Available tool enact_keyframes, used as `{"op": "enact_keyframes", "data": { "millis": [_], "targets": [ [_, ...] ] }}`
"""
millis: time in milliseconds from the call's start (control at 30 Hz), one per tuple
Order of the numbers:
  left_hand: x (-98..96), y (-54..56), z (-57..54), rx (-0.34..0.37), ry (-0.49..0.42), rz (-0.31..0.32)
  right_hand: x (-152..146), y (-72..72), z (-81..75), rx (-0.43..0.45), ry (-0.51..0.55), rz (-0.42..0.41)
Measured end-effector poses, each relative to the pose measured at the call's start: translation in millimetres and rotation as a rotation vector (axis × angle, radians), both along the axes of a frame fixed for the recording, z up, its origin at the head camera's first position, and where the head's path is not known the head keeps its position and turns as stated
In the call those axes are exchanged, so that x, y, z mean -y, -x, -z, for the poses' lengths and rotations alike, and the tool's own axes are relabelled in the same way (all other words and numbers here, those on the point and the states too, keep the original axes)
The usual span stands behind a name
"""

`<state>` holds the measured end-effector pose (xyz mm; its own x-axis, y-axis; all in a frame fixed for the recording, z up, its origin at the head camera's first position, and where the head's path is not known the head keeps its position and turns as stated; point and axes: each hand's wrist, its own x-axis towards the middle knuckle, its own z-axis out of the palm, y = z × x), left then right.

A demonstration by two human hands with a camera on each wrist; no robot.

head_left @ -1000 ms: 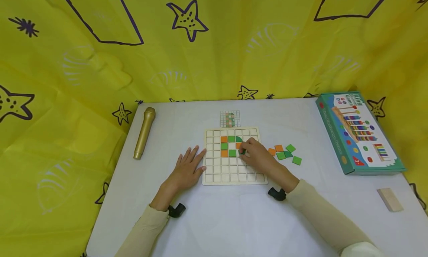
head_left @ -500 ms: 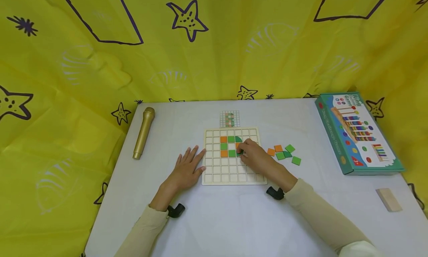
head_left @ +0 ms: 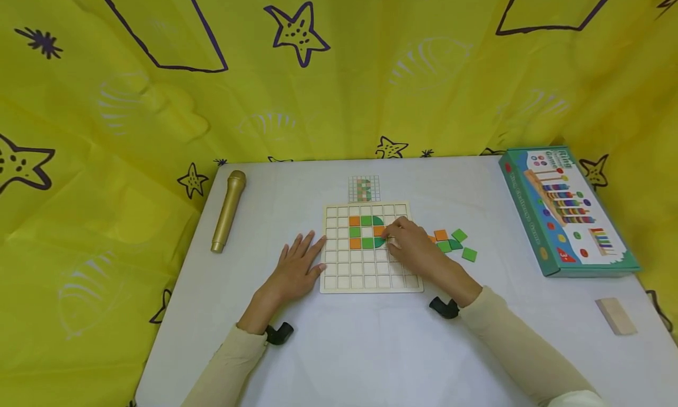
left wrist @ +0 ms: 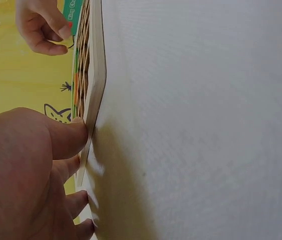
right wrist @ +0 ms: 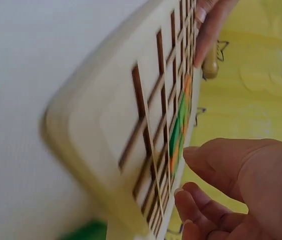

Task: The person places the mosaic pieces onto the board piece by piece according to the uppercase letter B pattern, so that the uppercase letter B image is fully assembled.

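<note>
Pale wood makes up the gridded board [head_left: 344, 270] at the centre of the head view, lying flat on the white table [head_left: 339, 348]. In its upper middle cells, orange squares [head_left: 354, 220], green squares [head_left: 367, 243] and two dark green rounded tiles [head_left: 379, 242] surround one pale cell. At the right side of this group, the right hand [head_left: 413, 248] has its fingertips just beside the lower rounded tile; in the right wrist view its thumb and fingers stand apart with nothing between them, so its grip is released, though whether a fingertip touches the tile I cannot tell. The left hand [head_left: 293, 270], left of centre, has its fingers extended and spread, grasping nothing, with its fingertips and thumb against the board's left edge. Loose orange and green tiles [head_left: 459, 235] lie right of centre, some partly hidden behind the right hand. Just above the board is a small pattern card [head_left: 364, 189]. A gold microphone [head_left: 229, 212] lies in the left part of the frame, a teal game box [head_left: 577, 219] at the right, and a wooden block [head_left: 617, 316] at lower right. Yellow cloth [head_left: 349, 89] with starfish drawings fills the top.
</note>
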<state>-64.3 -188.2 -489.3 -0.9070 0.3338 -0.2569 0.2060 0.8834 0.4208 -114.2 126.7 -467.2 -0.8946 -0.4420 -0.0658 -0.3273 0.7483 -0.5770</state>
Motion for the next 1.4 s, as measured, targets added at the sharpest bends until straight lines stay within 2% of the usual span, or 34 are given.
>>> {"op": "enact_keyframes", "data": {
  "millis": [167, 333, 467, 600, 733, 967, 1167, 1400],
  "targets": [
    [0.6, 0.2, 1.2, -0.002, 0.005, -0.001, -29.7, 3.4, -7.1, 0.017, -0.018, 0.084],
    [0.9, 0.2, 0.1, -0.002, 0.004, -0.001, -68.5, 4.7, -11.3, 0.078, 0.022, 0.198],
    [0.8, 0.3, -0.8, 0.0, 0.01, -0.003, -97.6, 7.9, -8.9, 0.095, 0.022, 0.273],
    [1.2, 0.1, -0.6, 0.004, 0.004, -0.004, -120.0, 11.9, -5.0, 0.165, -0.014, 0.329],
    [1.3, -0.2, -0.2, 0.003, 0.002, -0.004, -132.6, 15.3, -1.5, 0.235, -0.018, 0.324],
    [1.2, 0.5, 1.2, -0.002, 0.003, -0.005, -135.6, 20.6, 3.0, 0.218, 0.001, 0.306],
    [1.5, 0.7, 3.2, -0.006, -0.001, -0.001, -139.1, 21.0, 3.3, 0.264, 0.01, 0.3],
    [1.4, 0.6, 3.7, -0.002, -0.001, -0.001, -143.8, 20.5, 5.3, 0.192, 0.015, 0.239]
  ]
}}
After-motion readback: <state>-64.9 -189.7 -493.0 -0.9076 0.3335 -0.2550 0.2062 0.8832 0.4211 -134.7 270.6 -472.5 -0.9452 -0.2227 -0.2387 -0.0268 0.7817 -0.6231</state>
